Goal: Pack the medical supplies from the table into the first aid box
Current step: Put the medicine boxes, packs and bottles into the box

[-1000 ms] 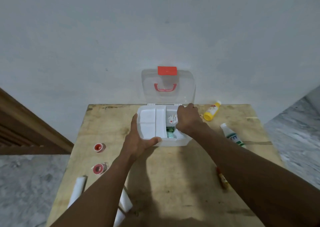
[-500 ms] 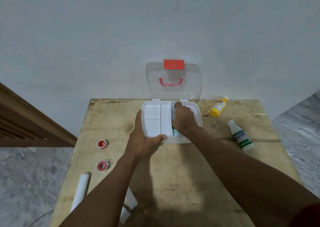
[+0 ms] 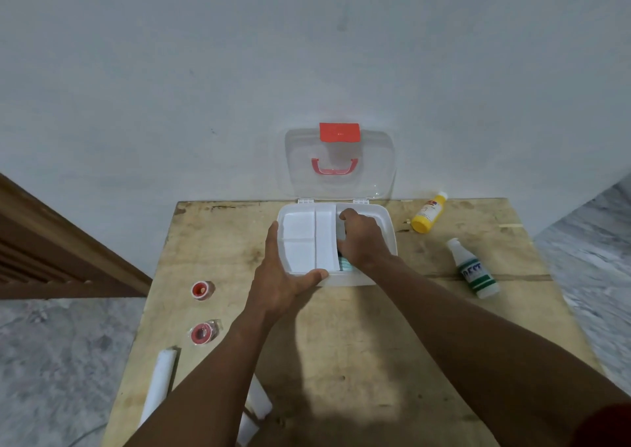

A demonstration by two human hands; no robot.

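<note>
The white first aid box point(image 3: 387, 223) stands open at the table's far edge, its clear lid point(image 3: 341, 163) with red latch and handle leaning on the wall. White gauze pads point(image 3: 309, 240) fill its left part. My left hand point(image 3: 283, 276) grips the box's front left corner, thumb on the rim. My right hand point(image 3: 360, 238) is down inside the right part, fingers curled over items there; a green-and-white pack point(image 3: 345, 265) shows beneath it. Whether it holds anything is hidden.
On the wooden table point(image 3: 358, 344) lie a yellow bottle point(image 3: 428, 212) and a white bottle with green label point(image 3: 474, 269) at right, two red tape rolls point(image 3: 202, 290) point(image 3: 203, 333) at left, and white rolled bandages point(image 3: 160, 381) near the front left.
My right hand has sunk deeper into the box's right part, covering the items seen there before. The left hand keeps its hold on the box. The camera has shifted slightly.
</note>
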